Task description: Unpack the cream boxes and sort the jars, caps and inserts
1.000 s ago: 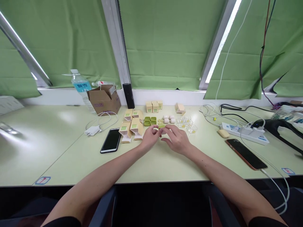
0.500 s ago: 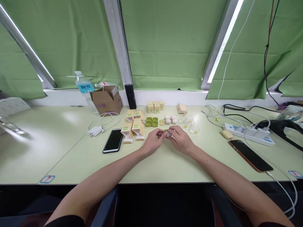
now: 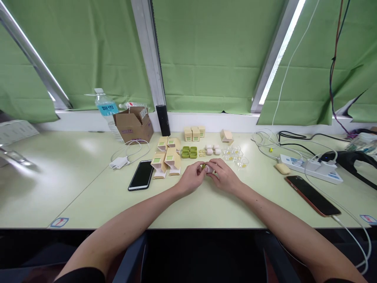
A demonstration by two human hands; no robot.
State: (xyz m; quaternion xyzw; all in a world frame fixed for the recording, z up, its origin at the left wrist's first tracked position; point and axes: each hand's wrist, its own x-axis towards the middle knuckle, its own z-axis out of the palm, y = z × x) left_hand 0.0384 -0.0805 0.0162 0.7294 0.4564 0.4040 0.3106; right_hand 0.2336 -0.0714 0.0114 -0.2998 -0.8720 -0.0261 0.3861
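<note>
Two bare hands, left (image 3: 191, 180) and right (image 3: 226, 176), met over the table (image 3: 206, 210), fingers drawn in narrow around one small pinkish-white piece (image 3: 209, 169) with green at its left end. The piece sat between both sets of fingertips, partly covered by them, nearer the person than the rows of parts. Exact contact of each finger: could not tell.

Just beyond the hands, counted: four green cups (image 3: 189, 152) in a two-by-two block; four pinkish-white blocks (image 3: 213, 149), likewise two by two; between these, a cluster of tiny yellowish parts (image 3: 202, 153), too small to count. To the right, several clear cups (image 3: 235, 153), overlapping, number uncertain. To the left, four open cartons (image 3: 172, 159), also two by two. Farther back, three closed cartons (image 3: 195, 134) and one separate open box (image 3: 227, 136). Two phones: one left (image 3: 141, 175), one right (image 3: 312, 195).
</note>
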